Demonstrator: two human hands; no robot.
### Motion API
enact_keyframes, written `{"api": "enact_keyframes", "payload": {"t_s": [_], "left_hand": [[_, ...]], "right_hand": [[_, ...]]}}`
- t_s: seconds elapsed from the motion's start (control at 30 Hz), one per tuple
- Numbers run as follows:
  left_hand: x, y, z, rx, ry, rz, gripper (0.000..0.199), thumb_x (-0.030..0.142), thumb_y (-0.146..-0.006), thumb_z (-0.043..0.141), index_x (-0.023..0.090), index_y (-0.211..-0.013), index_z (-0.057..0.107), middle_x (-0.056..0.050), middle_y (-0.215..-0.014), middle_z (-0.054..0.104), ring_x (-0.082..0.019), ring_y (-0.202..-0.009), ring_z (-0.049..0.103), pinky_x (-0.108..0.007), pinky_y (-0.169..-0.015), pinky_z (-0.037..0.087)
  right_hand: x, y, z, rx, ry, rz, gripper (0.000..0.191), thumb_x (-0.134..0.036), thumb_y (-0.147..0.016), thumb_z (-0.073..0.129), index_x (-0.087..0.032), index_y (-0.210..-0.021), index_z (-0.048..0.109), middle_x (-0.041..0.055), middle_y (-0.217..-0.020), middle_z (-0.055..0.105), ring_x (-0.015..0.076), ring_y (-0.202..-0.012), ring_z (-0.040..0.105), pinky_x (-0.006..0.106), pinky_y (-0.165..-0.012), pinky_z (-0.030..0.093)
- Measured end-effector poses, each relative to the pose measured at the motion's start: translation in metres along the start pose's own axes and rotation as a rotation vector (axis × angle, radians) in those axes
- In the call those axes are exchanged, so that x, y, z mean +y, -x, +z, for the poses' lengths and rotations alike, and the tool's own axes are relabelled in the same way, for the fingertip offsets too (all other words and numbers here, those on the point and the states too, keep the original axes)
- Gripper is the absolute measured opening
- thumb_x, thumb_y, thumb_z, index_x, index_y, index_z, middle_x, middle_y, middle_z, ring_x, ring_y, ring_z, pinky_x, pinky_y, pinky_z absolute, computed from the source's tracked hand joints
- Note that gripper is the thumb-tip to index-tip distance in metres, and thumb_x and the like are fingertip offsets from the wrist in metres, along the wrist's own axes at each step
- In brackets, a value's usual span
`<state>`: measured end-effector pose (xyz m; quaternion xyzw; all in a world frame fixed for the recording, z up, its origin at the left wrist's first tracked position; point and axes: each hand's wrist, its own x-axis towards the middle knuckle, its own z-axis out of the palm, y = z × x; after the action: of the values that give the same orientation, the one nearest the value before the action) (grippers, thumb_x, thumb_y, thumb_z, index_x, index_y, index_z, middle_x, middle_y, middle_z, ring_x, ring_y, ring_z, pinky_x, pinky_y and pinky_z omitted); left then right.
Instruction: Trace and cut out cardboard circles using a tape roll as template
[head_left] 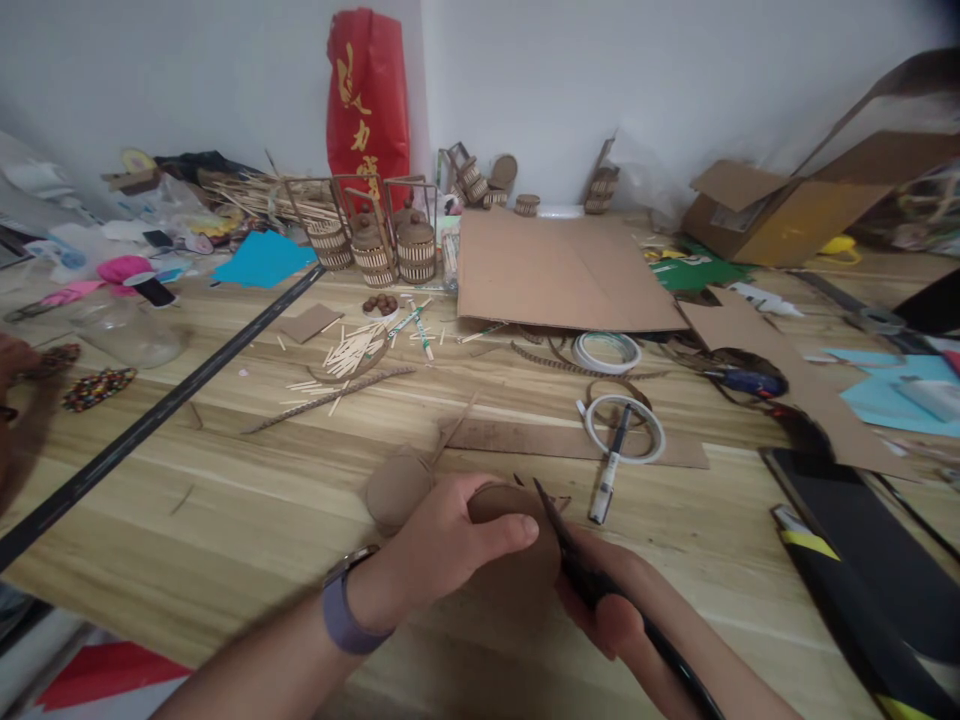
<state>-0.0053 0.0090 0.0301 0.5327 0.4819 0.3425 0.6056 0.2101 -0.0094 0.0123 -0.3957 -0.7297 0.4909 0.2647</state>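
Note:
My left hand [457,540] is closed on a brown cardboard disc [517,590], its thumb lying on the top face. In my right hand [619,610] is a pair of black scissors [581,568], blades parted and pointing away from me, close against the disc's right edge. Another round cardboard piece [397,490] lies on the table just left of my left hand. Beyond my hands is a long cardboard strip [517,437], with a roll of white tape [654,440] and a pen [611,465] across it.
Matchsticks [352,352] lie scattered mid-table. Small stick-sided baskets [375,250] stand behind them, beside a large cardboard sheet [555,270]. A long black strip [165,405] crosses the left side. Another person's hand [15,360] is at the far left. A black phone-like slab [847,530] lies right.

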Motion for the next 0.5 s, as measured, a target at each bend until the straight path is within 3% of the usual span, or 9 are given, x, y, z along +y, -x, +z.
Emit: {"api": "enact_keyframes", "payload": {"t_s": [0.3, 0.5], "left_hand": [[-0.001, 0.001, -0.001, -0.017, 0.003, -0.006, 0.027, 0.039, -0.078, 0.075, 0.021, -0.098, 0.079, -0.002, -0.101, 0.082, -0.027, -0.097, 0.073, -0.034, -0.084, 0.055], [-0.002, 0.001, -0.001, -0.029, 0.018, 0.008, 0.026, 0.037, -0.08, 0.076, 0.022, -0.101, 0.08, -0.001, -0.106, 0.083, -0.027, -0.102, 0.073, -0.034, -0.088, 0.054]], "right_hand": [[-0.01, 0.001, 0.004, 0.048, 0.017, -0.019, 0.083, -0.088, -0.091, 0.027, -0.019, -0.102, 0.073, 0.0056, -0.071, 0.063, 0.0223, -0.063, 0.057, 0.032, -0.059, 0.049], [-0.011, 0.004, 0.007, 0.078, 0.002, 0.0, 0.082, -0.086, -0.092, 0.029, -0.019, -0.104, 0.074, 0.0087, -0.076, 0.066, 0.0257, -0.072, 0.061, 0.033, -0.065, 0.053]]}}
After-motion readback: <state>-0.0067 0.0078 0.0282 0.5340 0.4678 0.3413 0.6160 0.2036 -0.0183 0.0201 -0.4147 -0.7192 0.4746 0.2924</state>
